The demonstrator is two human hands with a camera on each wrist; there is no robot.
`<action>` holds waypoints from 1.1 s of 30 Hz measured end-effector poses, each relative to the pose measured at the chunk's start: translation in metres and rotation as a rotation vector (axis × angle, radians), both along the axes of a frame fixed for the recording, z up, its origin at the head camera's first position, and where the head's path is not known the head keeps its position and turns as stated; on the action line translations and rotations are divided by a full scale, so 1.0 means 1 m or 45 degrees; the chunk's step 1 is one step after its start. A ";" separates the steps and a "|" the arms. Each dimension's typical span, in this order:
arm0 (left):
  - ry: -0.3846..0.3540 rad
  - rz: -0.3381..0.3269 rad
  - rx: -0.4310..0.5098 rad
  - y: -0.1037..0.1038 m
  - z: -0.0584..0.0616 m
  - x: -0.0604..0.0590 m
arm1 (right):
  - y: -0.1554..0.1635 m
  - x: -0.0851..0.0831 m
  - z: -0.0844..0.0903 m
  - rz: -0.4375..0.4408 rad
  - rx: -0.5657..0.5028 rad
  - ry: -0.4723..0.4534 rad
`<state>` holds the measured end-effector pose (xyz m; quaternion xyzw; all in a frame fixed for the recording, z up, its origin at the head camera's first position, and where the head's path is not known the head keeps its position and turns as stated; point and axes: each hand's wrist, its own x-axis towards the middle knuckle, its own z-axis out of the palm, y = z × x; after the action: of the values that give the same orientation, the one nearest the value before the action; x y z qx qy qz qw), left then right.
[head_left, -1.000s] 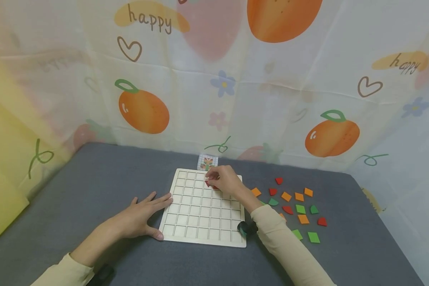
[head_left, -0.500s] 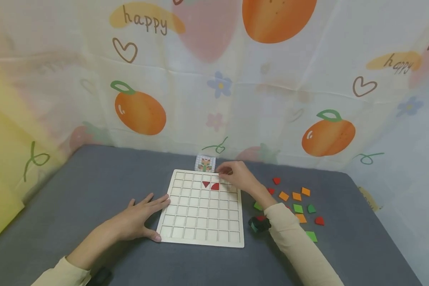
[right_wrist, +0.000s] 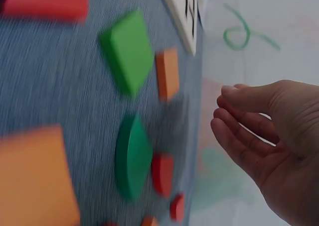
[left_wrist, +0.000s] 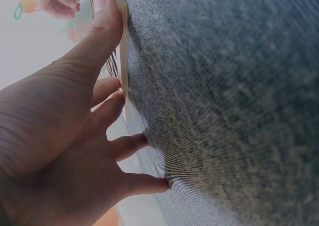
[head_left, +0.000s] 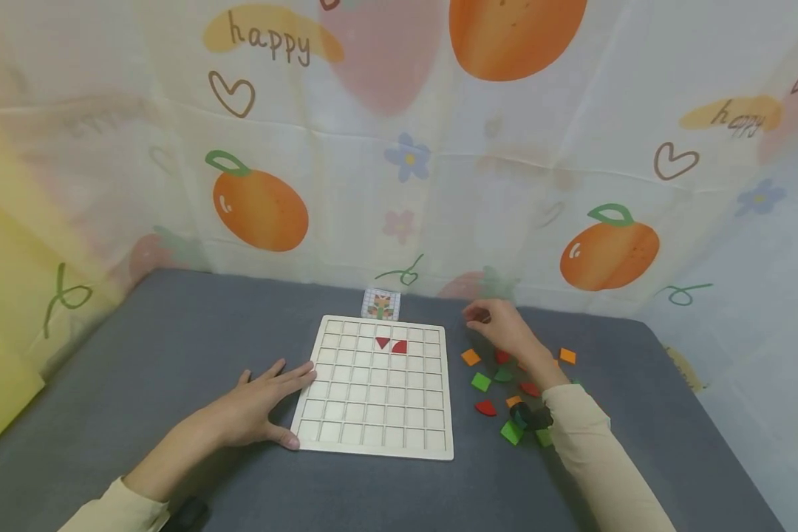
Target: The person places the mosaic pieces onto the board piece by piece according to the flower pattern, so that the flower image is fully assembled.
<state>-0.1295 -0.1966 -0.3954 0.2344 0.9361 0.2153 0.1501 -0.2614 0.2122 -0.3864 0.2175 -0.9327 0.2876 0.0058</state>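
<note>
Left hand [head_left: 259,403] lies flat, fingers straight, bracing the board [head_left: 375,387]; right hand [head_left: 499,329], loosely curled and empty, hovers over the tiles [head_left: 481,382]. Pinch one tile cleanly by its edges.

Right hand [head_left: 502,329] off board [head_left: 346,432] — now over loose pieces [head_left: 482,382], second red piece [head_left: 400,346] placed.

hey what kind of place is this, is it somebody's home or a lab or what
Probably a makeshift tabletop play or recording corner: a grey cloth-covered table screened by fruit-print curtains, with a wooden grid board, coloured puzzle pieces and a small pattern card laid out.
</note>
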 end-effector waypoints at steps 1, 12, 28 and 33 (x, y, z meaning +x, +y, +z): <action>-0.001 0.001 0.000 0.000 0.000 0.000 | 0.005 0.000 0.000 -0.015 0.009 0.000; -0.008 0.005 0.009 0.000 -0.002 0.000 | 0.055 0.001 -0.005 -0.164 0.114 -0.077; -0.018 -0.001 0.023 -0.002 -0.002 0.000 | 0.076 0.001 -0.015 -0.192 0.076 -0.108; -0.006 0.007 0.019 -0.001 -0.002 0.000 | 0.073 0.001 -0.016 -0.192 0.043 -0.092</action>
<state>-0.1299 -0.1977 -0.3973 0.2325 0.9347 0.2231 0.1499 -0.2603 0.2849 -0.4024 0.1361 -0.9508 0.2781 -0.0099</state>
